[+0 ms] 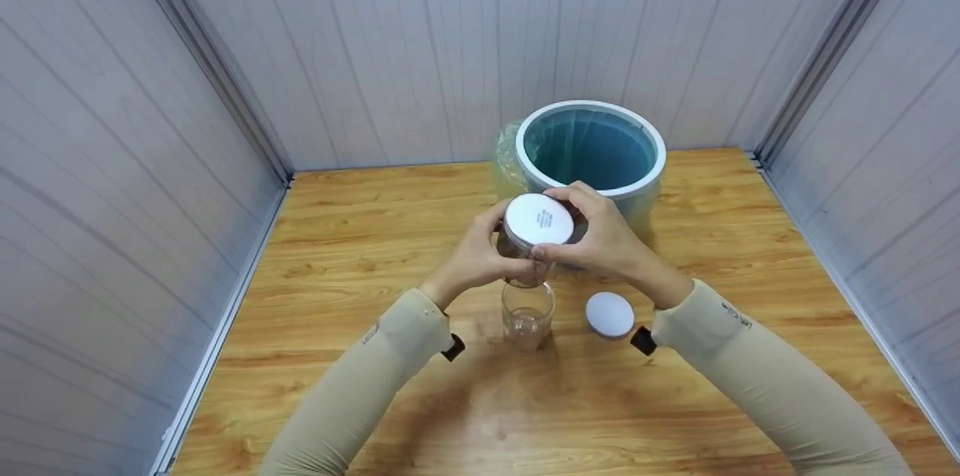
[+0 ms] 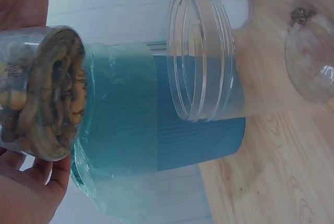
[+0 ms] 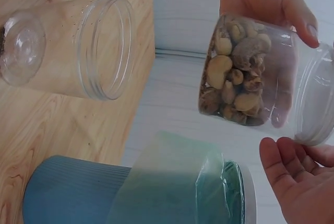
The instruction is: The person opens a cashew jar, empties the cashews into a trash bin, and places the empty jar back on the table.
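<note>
A clear jar (image 3: 237, 72) holds tan and brown lumps that look like dried mushrooms. It is held up off the table with its white lid (image 1: 538, 219) on top. My left hand (image 1: 480, 251) grips the jar's body from the left, fingers and thumb around it. On the other side my right hand (image 1: 600, 236) holds the lid's rim between thumb and fingers. Below and nearer stands a second clear jar (image 1: 528, 314), upright, without a lid and without lumps inside. A small dark patch shows near its base in the left wrist view. Another white lid (image 1: 609, 314) lies flat to its right.
Behind the hands stands a blue bin (image 1: 654, 161) with a white rim and a green plastic liner (image 2: 122, 109) folded over its edge. The wooden table (image 1: 337, 251) is bounded by panelled walls (image 1: 390, 48) at the back and both sides.
</note>
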The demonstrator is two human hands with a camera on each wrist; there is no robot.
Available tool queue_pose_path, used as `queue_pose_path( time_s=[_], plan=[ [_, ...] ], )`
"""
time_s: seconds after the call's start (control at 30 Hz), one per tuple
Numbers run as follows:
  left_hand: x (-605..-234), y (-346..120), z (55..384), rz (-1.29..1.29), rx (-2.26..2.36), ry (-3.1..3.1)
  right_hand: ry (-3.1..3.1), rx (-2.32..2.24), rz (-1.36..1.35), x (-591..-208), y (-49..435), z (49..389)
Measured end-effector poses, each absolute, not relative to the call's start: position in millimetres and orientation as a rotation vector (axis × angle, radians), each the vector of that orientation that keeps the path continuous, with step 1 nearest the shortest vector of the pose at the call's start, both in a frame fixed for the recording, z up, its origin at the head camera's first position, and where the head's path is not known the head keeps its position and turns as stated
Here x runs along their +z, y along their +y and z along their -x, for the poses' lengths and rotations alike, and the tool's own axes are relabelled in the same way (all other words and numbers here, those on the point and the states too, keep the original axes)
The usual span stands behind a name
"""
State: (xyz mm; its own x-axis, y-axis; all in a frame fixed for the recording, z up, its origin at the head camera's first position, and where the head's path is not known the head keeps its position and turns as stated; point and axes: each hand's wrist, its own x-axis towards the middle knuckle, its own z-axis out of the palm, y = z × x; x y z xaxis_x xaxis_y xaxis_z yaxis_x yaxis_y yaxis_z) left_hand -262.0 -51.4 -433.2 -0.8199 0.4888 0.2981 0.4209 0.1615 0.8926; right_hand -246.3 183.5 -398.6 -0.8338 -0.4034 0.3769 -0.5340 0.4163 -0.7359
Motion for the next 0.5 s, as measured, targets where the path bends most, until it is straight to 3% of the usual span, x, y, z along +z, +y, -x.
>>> queue_pose_path(
  time_s=[0.5],
  plan=[
    [-438.4, -48.7, 259.6, -0.969, 1.828, 2.318, -2.465, 1.511, -0.691, -392.7, 189.4, 243.3]
  ],
)
